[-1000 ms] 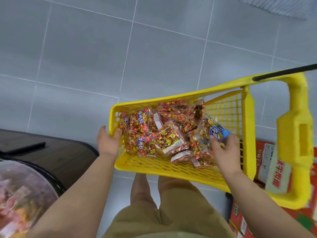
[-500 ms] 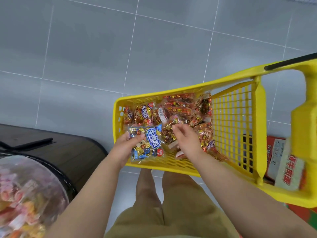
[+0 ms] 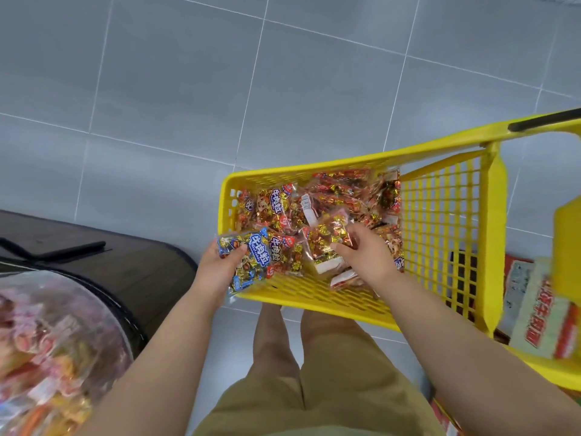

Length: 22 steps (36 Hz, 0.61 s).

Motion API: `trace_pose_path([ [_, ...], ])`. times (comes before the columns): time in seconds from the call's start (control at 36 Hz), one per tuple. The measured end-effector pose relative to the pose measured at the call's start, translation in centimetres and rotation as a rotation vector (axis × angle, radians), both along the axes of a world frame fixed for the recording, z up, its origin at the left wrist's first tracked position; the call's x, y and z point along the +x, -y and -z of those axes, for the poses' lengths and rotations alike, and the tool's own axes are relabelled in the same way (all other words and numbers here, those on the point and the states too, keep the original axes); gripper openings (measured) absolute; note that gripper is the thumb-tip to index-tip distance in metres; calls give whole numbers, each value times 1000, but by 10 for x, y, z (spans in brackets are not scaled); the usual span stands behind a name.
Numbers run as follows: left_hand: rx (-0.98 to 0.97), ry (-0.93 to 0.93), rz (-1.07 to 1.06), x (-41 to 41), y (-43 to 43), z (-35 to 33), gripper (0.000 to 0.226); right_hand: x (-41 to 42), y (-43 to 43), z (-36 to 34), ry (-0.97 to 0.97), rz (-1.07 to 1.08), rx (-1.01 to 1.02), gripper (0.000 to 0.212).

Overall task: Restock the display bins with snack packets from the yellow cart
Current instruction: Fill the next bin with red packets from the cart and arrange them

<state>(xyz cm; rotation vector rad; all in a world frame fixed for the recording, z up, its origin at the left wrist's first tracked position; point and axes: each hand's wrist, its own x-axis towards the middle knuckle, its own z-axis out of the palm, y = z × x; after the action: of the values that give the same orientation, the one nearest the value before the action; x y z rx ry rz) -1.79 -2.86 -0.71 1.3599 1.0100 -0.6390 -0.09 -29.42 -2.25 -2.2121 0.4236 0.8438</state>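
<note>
— What is held on the left?
— A blue packet (image 3: 248, 262) is gripped by the left hand (image 3: 220, 265). The thumb is pressed on its printed face and the fingers are curled beneath it. It is held over the near left corner of the yellow cart (image 3: 298, 169).

— And on the right?
— A red-and-gold packet (image 3: 327, 243) is pinched by the right hand (image 3: 364, 256), with the thumb on the near side and the fingers curled over the far edge. The packet is tilted, and its white sealed end is pointed toward the person.

— What is seen around the two grips?
— A red-labelled packet (image 3: 283, 256) is seen between them, just beside the blue one. Whether it is also held by the left hand cannot be told. Beyond both hands, a heap of packets (image 3: 330, 196) is piled against the cart's far wall.

— And outside the cart?
— Left of the left hand and nearer the person, a round clear display bin (image 3: 47, 341) is seen beside a dark counter (image 3: 125, 269). Blurred wrapped sweets are seen inside it. Well to the right of the right hand, a printed carton (image 3: 534, 325) is partly hidden by the cart's frame. A grey tiled floor (image 3: 283, 89) is spread beyond everything.
</note>
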Motion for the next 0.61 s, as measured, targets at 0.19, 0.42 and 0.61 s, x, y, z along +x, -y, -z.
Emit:
trace_pose_path([
  [0.19,-217,-68,-21,9,11,-13,35,-12,-15,-43,-209,68,487,21],
  [0.42,-433,-111,385,18,21,-28,82,-14,-41,-39,-211,63,531,21],
  [0.61,-303,-214,240,16,40,-7,96,-12,19,2,24,439,22,16],
])
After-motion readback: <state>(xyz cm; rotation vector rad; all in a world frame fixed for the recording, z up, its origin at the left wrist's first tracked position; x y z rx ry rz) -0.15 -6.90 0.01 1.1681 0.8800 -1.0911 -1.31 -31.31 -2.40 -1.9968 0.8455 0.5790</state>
